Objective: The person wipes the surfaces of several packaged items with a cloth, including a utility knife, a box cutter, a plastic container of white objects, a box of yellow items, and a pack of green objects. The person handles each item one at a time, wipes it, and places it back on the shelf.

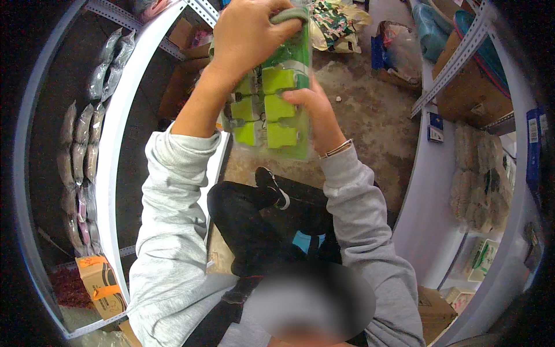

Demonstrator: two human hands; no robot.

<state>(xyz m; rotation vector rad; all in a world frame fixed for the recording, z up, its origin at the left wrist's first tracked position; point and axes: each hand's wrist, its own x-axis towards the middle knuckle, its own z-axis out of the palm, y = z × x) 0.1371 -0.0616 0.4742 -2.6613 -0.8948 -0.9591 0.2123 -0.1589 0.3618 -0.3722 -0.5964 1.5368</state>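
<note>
A green-backed clear plastic blister pack (pixel 281 108) hangs upright in front of me, with several lime-green pieces in two columns. My right hand (pixel 318 110) grips its right edge, the thumb lying across the front. Across the upper part of the pack, my left hand (pixel 249 39) pinches a folded grey-green cloth-like strip (pixel 288 15) between thumb and fingers. The left fingertips are partly hidden at the top of the picture. Most of the right fingers are behind the pack.
White metal shelving (pixel 108 173) with bagged goods (pixel 78 147) rises on my left. On the right stand another shelf (pixel 427 195), a cardboard box (pixel 472 95) and more bagged goods (pixel 477 182). A patterned bag (pixel 336 26) and an open carton (pixel 396 54) rest on the stained floor (pixel 364 112).
</note>
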